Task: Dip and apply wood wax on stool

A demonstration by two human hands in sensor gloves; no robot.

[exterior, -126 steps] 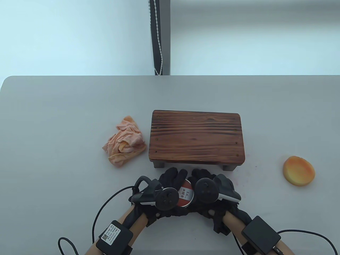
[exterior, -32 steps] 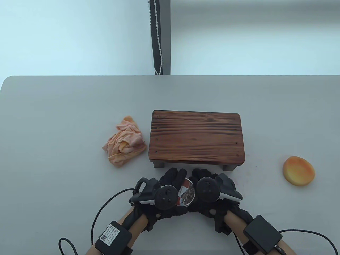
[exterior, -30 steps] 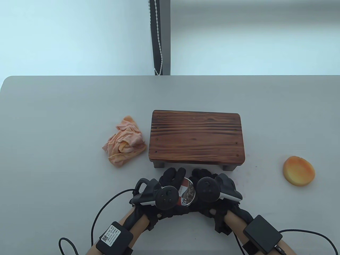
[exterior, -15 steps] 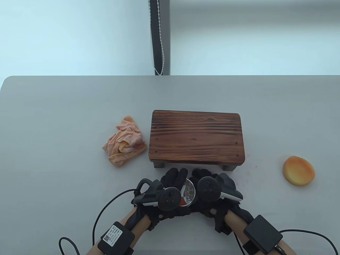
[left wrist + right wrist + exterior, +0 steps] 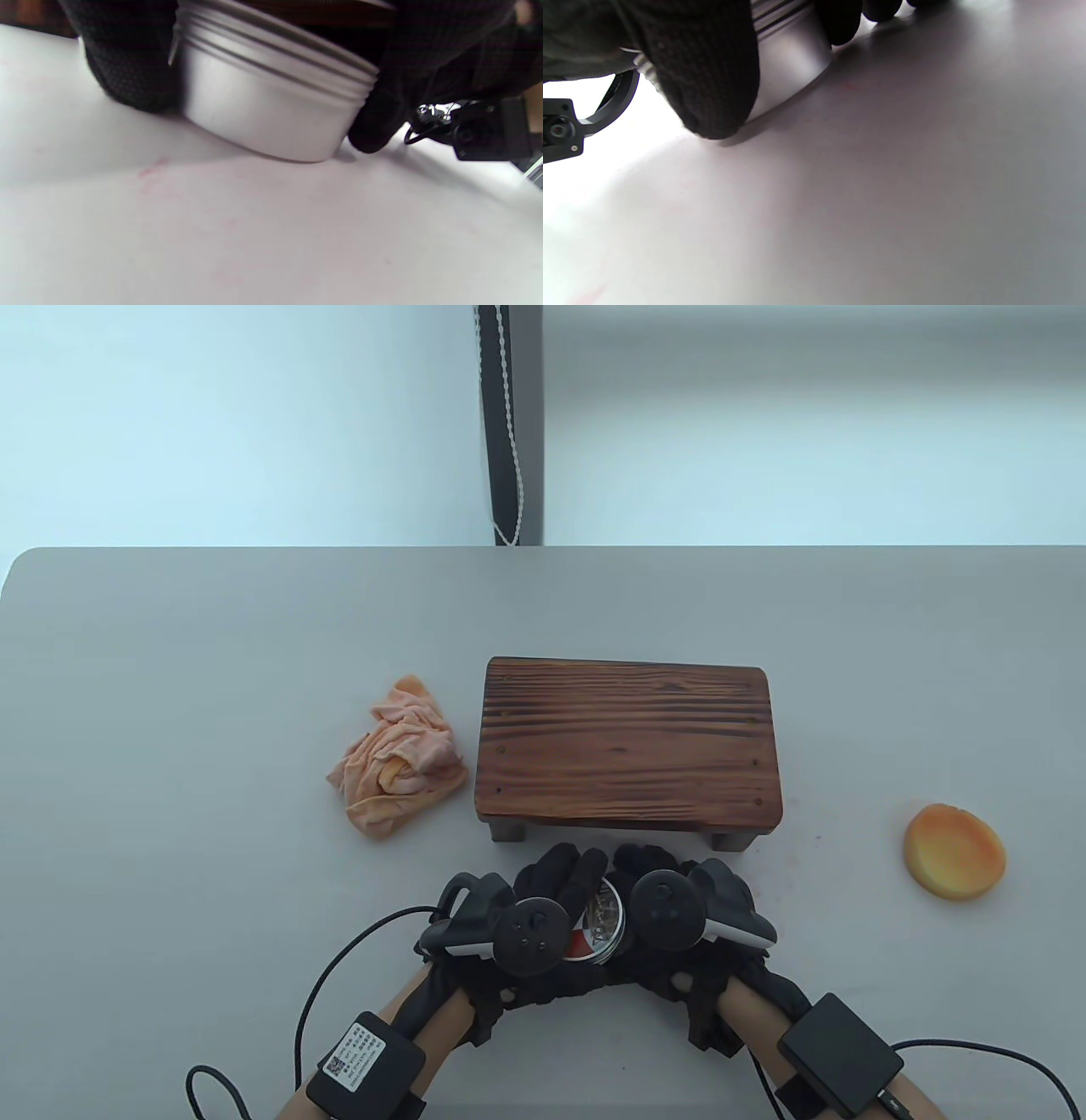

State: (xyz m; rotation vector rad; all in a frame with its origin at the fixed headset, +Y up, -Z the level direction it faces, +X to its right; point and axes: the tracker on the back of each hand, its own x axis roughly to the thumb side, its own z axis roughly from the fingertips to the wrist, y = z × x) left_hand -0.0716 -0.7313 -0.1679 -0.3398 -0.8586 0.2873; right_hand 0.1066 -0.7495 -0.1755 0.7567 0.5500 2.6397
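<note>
Still both hands (image 5: 594,920) around tin (image 5: 598,931) — gripping.

Red-labelled lid (image 5: 579,943) now tilted up off the tin (image 5: 271,101), seemingly in the left hand (image 5: 534,912).

Round silver wax tin (image 5: 598,929) stands just before the dark wooden stool (image 5: 628,742).

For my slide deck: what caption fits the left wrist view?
Black-gloved left hand grips a round silver metal tin resting on the white table.
</note>
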